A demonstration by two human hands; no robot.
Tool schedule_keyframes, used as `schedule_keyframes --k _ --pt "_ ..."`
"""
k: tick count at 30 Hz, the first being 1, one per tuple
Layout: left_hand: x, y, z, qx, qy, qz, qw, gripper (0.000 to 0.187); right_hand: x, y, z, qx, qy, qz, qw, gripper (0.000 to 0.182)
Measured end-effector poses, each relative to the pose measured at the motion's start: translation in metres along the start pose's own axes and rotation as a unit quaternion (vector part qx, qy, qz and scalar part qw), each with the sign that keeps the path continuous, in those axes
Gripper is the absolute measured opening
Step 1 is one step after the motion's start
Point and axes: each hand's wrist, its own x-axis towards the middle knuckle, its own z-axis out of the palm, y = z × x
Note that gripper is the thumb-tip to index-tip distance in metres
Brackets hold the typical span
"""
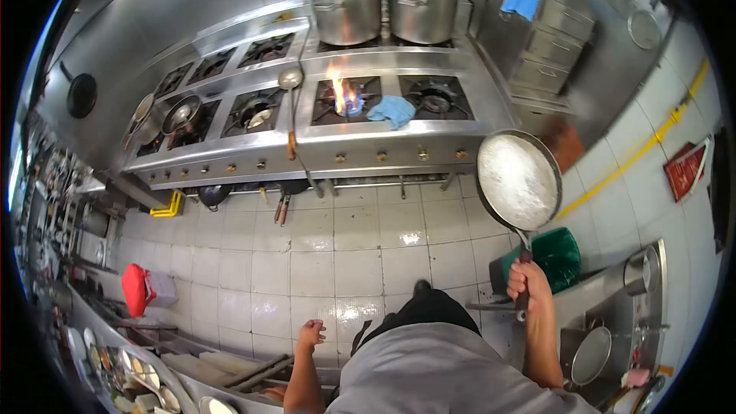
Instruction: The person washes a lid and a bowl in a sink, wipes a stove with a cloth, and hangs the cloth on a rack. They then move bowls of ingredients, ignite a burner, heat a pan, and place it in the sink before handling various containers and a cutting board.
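Observation:
My right hand (529, 285) is wrapped round the dark handle of a frying pan (518, 179). The pan is held out to the right with its inside facing up, and a whitish, shiny sheen covers that surface. Below and beside it stands a green-lined bin (557, 261). My left hand (310, 333) hangs over the tiled floor, its fingers loosely bent and nothing in them. Ahead is a steel stove (360, 138). One burner (349, 103) burns with a blue and orange flame, and a blue cloth (392, 112) lies just right of it.
Two lidded stockpots (345, 11) stand at the stove's back. A ladle (290, 80) lies across the stove, its handle over the front edge. Smaller pans (184, 116) sit at the left. A sink (571, 345) is on my right; a red-topped container (136, 290) stands on the floor left.

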Motion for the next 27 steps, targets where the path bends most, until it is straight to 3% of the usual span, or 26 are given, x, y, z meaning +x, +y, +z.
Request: schedule_keyframes --k 5,9,12,15,17,20,27 --pt "-0.010 -0.033 -0.027 -0.043 0.056 -0.035 0.997 0.033 0.129 -0.008 0.086 -0.055 -0.092 0.040 0.993 0.019" --pt "-0.002 -0.074 -0.060 -0.181 0.096 -0.044 0.978 0.031 0.228 -0.014 0.157 -0.066 -0.182 0.082 0.978 0.019" --pt "-0.048 -0.043 -0.054 -0.143 0.175 -0.063 0.972 0.030 0.301 -0.016 0.204 -0.080 -0.234 0.106 0.963 0.020" --pt "-0.082 -0.019 -0.036 -0.195 0.222 -0.056 0.954 0.029 0.359 -0.023 0.252 -0.102 -0.245 0.118 0.957 0.020" --pt "-0.095 -0.007 -0.024 -0.229 0.285 -0.097 0.926 0.026 0.394 -0.029 0.278 -0.100 -0.253 0.136 0.953 0.019" --pt "-0.119 0.021 0.006 -0.129 0.314 -0.137 0.931 0.038 0.438 -0.031 0.304 -0.125 -0.284 0.133 0.941 0.018" --pt "-0.123 0.050 0.054 -0.119 0.300 -0.117 0.939 0.030 0.491 -0.030 0.342 -0.142 -0.264 0.161 0.940 0.019"
